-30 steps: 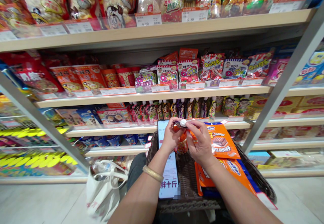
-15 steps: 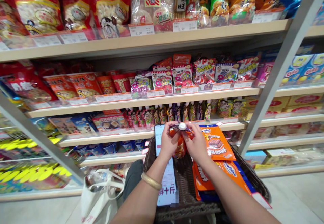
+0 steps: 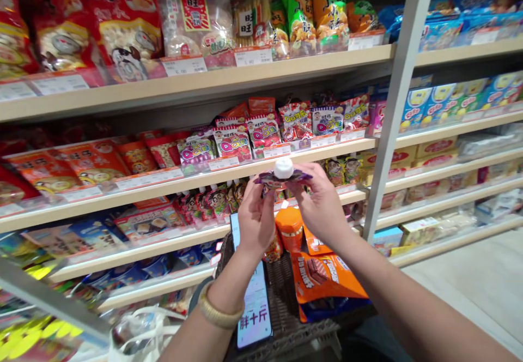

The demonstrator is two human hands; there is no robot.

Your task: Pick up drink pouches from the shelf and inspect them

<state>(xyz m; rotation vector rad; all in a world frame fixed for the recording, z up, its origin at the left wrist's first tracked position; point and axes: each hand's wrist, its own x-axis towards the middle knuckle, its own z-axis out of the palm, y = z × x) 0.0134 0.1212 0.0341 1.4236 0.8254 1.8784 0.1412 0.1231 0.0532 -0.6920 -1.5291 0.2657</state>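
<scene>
Both hands hold the small purple spouted pouch with a white cap up in the air, right by the front edge of the pale wooden shelf. The left hand has its fingers pinching the pouch's left end, and the right hand pinches the right end. There's free space on both sides. The dark woven basket sits well below.

I see bright, even store light from overhead, glare on the glossy packets along the top shelf, soft shade under each shelf board, the purple pouch sharp at centre, motion blur smearing the lower left corner, and wide-lens bending that tilts the grey upright.
</scene>
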